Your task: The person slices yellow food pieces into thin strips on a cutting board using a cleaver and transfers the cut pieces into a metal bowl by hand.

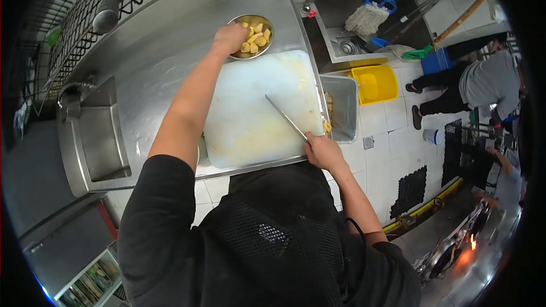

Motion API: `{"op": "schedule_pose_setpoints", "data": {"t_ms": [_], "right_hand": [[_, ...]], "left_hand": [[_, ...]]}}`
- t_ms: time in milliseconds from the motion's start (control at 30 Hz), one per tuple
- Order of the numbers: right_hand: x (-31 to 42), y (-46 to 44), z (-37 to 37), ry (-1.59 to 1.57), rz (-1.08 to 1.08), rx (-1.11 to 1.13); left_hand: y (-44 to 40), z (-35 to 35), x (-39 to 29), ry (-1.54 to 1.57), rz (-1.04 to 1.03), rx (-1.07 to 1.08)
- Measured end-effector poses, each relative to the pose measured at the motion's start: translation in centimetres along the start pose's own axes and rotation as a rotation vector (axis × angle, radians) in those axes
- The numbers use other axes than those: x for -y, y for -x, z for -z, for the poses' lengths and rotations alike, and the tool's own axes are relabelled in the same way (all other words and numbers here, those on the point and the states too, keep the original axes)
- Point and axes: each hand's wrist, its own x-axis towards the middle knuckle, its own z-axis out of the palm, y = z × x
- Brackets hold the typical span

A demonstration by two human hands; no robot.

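On your steel tabletop (156, 77), beyond the cutting board (244, 102), the metal bowl (249, 55) may slide if your left hand (229, 38) presses its rim; that hand's grasp is undetermined. Your right hand (326, 151) clenches the knife (285, 116). Yellow food chunks (253, 48) lie in the bowl at your left fingers, well apart from your right

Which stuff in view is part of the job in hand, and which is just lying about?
In the job:
- knife, in the right hand
- cutting board
- metal bowl of yellow chunks, left hand at it
- grey bin, probably for scraps

Lying about:
- yellow tub
- mop head
- bucket on the floor
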Motion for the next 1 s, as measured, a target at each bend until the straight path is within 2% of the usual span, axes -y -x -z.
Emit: {"op": "schedule_pose_setpoints", "data": {"t_ms": [67, 133, 167, 233, 300, 367, 433, 533, 567, 633, 767, 833, 933, 1000], "right_hand": [[-0.2, 0.1, -0.4, -0.007, 0.004, -0.024], [-0.6, 0.1, -0.7, -0.049, 0.014, -0.040], [-0.9, 0.0, -0.8, -0.051, 0.025, -0.041], [-1.7, -0.1, -1.2, -0.135, 0.071, -0.065], [-2.0, 0.1, -1.0, -0.171, 0.079, -0.036], [-2.3, -0.1, -1.0, -0.200, 0.091, -0.020], [-2.6, -0.3, -1.4, -0.202, 0.116, 0.007], [-1.6, 0.8, -0.4, -0.108, 0.172, -0.072], [-1.1, 1.4, -0.4, -0.102, 0.180, -0.063], [-0.2, 2.2, -0.2, -0.195, 0.226, -0.246], [-0.2, 1.7, -1.2, -0.124, 0.210, -0.257], [-0.5, 0.7, -1.8, -0.033, 0.155, -0.122], [0.5, 1.1, -1.8, -0.077, 0.125, -0.141], [1.7, 1.6, -1.2, -0.070, 0.099, -0.125]], "left_hand": [[0.4, 0.4, 0.1, -0.030, 0.038, 0.060], [2.5, 0.6, 0.1, 0.172, 0.083, -0.386], [3.9, 1.1, -0.8, 0.162, 0.089, -0.387], [9.2, 3.6, -5.3, 0.780, 0.307, -0.422], [14.0, 0.4, -10.4, 1.019, 0.245, -0.507], [18.4, -2.7, -15.6, 0.926, 0.146, -0.557], [21.6, -7.0, -19.5, 0.836, 0.153, -0.475], [22.6, -6.6, -21.8, 0.728, 0.225, -0.530], [22.7, -6.1, -22.0, 0.729, 0.239, -0.533], [22.8, -4.7, -21.8, 0.823, 0.260, -0.412], [22.5, -5.2, -21.3, 0.802, 0.227, -0.552], [22.0, -5.6, -20.4, 0.830, 0.179, -0.570], [21.3, -5.8, -19.4, 0.877, 0.108, -0.443], [21.1, -5.5, -19.1, 0.877, 0.072, -0.438]]}}
